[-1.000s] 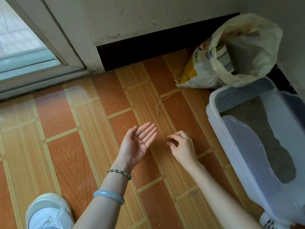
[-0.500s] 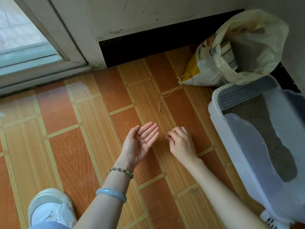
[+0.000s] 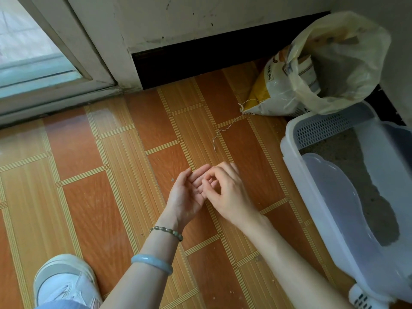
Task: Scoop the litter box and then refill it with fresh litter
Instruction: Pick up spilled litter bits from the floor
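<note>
A pale plastic litter box [image 3: 292, 166] stands on the floor at the right, with grey litter [image 3: 379, 215] inside and a translucent cover piece [image 3: 334, 197] over its near part. A yellow-and-white litter bag [image 3: 274, 90] leans against the wall behind it, beside an open cream plastic bag [image 3: 347, 59]. My left hand [image 3: 185, 199] is palm up over the floor tiles, fingers apart, with a few tiny specks on the palm. My right hand [image 3: 231, 195] touches the left fingers with its thumb and fingertips pinched together; whether they hold a grain is too small to tell.
A loose white string [image 3: 223, 132] trails from the litter bag across the orange tiles. A white slotted object [image 3: 361, 299] pokes out by the box's near corner. My white shoe [image 3: 64, 284] is at the bottom left. A door frame [image 3: 89, 52] and a dark skirting gap line the far side.
My right hand has moved left from the floor onto my left hand's fingers, pinched. The left hand stays palm up. The view has shifted slightly.
</note>
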`<action>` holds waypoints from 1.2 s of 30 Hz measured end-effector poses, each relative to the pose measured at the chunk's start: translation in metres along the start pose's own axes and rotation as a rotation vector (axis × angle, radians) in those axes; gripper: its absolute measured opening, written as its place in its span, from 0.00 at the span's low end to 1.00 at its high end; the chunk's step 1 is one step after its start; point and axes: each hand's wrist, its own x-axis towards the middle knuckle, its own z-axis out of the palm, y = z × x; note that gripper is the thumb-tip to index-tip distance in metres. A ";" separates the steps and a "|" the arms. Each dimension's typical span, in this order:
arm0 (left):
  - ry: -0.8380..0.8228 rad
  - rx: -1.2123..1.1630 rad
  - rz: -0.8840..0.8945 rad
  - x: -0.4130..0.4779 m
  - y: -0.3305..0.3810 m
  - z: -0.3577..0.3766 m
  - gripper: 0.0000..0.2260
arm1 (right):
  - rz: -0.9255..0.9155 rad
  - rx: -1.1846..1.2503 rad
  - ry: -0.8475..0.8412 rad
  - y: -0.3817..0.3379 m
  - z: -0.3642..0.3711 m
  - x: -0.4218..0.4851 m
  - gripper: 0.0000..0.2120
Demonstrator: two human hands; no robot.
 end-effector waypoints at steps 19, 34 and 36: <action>-0.044 -0.019 -0.015 -0.004 0.003 0.003 0.22 | 0.221 -0.283 0.019 0.079 0.005 -0.062 0.10; -0.004 0.024 -0.058 -0.003 -0.008 0.002 0.19 | -0.031 -0.417 0.069 0.079 0.011 -0.054 0.08; -0.003 0.023 -0.054 -0.002 -0.008 0.001 0.19 | -0.015 -0.418 0.050 0.078 0.010 -0.051 0.05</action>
